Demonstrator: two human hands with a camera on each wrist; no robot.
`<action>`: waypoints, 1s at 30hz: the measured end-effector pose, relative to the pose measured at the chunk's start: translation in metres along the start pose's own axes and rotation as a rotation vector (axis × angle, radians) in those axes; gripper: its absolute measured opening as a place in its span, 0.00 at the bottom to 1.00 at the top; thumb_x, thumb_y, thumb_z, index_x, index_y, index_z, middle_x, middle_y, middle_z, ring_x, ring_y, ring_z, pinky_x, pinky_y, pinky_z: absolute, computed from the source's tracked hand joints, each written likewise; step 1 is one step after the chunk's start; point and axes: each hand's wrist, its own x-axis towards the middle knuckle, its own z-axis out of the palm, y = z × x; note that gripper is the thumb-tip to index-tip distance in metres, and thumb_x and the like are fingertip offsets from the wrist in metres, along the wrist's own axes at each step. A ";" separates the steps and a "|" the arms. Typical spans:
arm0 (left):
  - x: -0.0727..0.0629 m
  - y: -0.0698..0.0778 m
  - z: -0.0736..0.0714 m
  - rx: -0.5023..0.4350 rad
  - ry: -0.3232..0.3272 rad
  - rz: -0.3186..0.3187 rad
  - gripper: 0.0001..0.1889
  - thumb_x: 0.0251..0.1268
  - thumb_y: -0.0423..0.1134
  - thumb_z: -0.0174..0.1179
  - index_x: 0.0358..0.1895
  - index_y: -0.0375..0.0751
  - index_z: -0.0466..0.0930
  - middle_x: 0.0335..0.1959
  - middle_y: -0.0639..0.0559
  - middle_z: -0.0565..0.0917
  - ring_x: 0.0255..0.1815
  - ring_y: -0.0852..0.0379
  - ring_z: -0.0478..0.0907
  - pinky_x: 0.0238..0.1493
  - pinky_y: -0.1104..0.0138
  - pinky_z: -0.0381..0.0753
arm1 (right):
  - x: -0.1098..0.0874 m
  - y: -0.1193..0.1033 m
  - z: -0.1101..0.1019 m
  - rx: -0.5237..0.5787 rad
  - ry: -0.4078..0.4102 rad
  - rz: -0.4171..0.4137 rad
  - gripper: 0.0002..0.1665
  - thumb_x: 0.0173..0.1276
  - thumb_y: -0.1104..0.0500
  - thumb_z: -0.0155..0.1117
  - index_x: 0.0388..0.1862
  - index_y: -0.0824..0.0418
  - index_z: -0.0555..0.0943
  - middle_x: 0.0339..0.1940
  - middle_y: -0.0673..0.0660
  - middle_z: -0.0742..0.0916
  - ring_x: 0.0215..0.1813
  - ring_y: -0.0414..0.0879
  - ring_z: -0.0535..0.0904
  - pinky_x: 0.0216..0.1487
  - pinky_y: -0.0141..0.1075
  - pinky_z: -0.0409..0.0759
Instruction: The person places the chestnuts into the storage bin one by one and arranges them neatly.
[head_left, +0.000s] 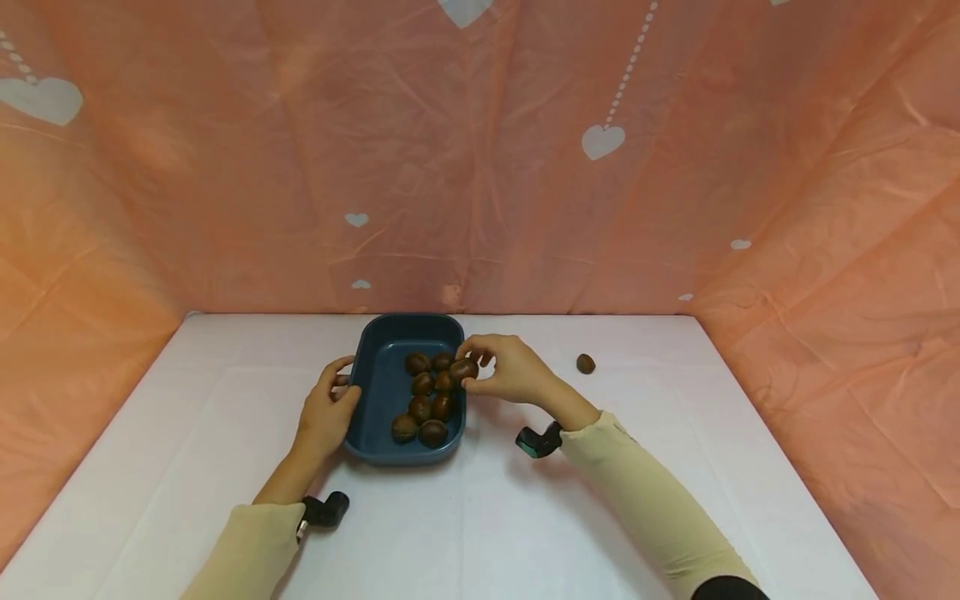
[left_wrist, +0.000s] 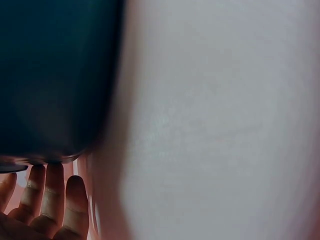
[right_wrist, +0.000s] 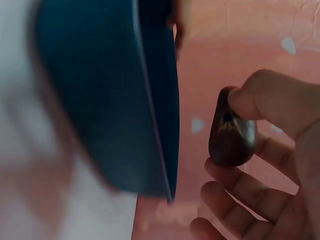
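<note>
A dark blue, rounded rectangular tray (head_left: 386,454) stands on the white table, with several brown chestnuts (head_left: 420,408) lying in it, mostly in its middle and right part. The left hand (head_left: 324,417) rests against the tray's left wall. In the left wrist view its fingers (left_wrist: 52,200) look fairly straight, with their tips at the outer wall. Over the tray's right rim, the right hand (head_left: 508,371) pinches one chestnut (right_wrist: 232,132) between thumb and fingers. In the right wrist view this held chestnut is glossy dark brown and apart from the tray wall.
A single loose chestnut (head_left: 586,363) lies on the white table (head_left: 525,533), to the right of the right hand. Behind and at both sides hangs an orange-pink cloth (head_left: 405,167) with pale hearts. Black wrist cameras (head_left: 326,508) are strapped to both wrists.
</note>
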 end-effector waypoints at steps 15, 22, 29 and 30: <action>0.000 0.000 0.000 0.009 -0.016 0.012 0.25 0.72 0.39 0.46 0.72 0.52 0.61 0.58 0.39 0.75 0.54 0.46 0.76 0.48 0.61 0.73 | 0.025 -0.045 0.062 -0.027 -0.045 -0.070 0.19 0.55 0.52 0.71 0.47 0.50 0.81 0.40 0.46 0.86 0.37 0.38 0.79 0.38 0.26 0.75; 0.000 0.001 -0.001 0.011 -0.020 0.008 0.25 0.72 0.40 0.45 0.72 0.53 0.60 0.59 0.39 0.75 0.55 0.45 0.76 0.47 0.61 0.74 | 0.035 -0.055 0.086 -0.155 -0.068 -0.080 0.20 0.55 0.48 0.72 0.48 0.49 0.82 0.40 0.45 0.86 0.35 0.34 0.78 0.33 0.25 0.74; -0.001 0.001 0.000 0.004 -0.019 0.006 0.25 0.72 0.39 0.46 0.71 0.52 0.61 0.59 0.38 0.75 0.55 0.45 0.76 0.47 0.62 0.74 | 0.041 -0.056 0.101 -0.272 -0.126 -0.087 0.20 0.55 0.49 0.72 0.48 0.50 0.82 0.39 0.45 0.86 0.39 0.36 0.79 0.37 0.30 0.75; -0.001 0.001 0.001 0.003 -0.019 0.004 0.25 0.72 0.39 0.45 0.71 0.52 0.61 0.59 0.38 0.75 0.54 0.45 0.76 0.47 0.63 0.74 | 0.041 -0.056 0.103 -0.290 -0.136 -0.087 0.20 0.56 0.48 0.72 0.48 0.49 0.82 0.39 0.45 0.86 0.40 0.37 0.79 0.39 0.31 0.75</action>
